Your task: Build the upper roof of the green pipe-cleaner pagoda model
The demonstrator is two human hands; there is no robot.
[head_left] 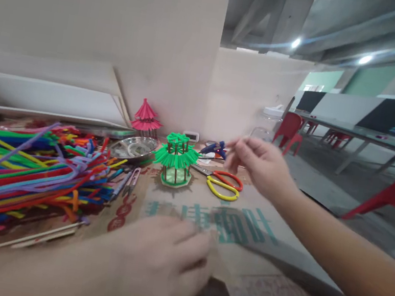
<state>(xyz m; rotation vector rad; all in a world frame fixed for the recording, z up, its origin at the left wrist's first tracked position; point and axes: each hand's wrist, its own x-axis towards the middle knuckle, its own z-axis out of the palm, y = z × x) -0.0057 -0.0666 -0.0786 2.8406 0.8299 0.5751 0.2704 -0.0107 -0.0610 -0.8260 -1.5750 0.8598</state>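
Note:
My left hand [161,266] lies low at the front of the cardboard-covered table [244,234], fingers curled down over a brown cardboard piece [216,284] and blurred by motion. My right hand [258,164] is raised over the table's right side with its fingertips pinched together; whatever is in the pinch is too small to make out. A green pipe-cleaner pavilion [176,159] stands just left of that hand. Scissors with yellow and orange handles [223,184] lie below it.
A large heap of coloured pipe cleaners [24,166] covers the left. Behind are a metal dish [133,147], a pink pavilion model [146,116], a blue glue gun [215,148], thread snips [132,180] and wooden sticks [31,237]. Red chairs [393,202] and long tables stand right.

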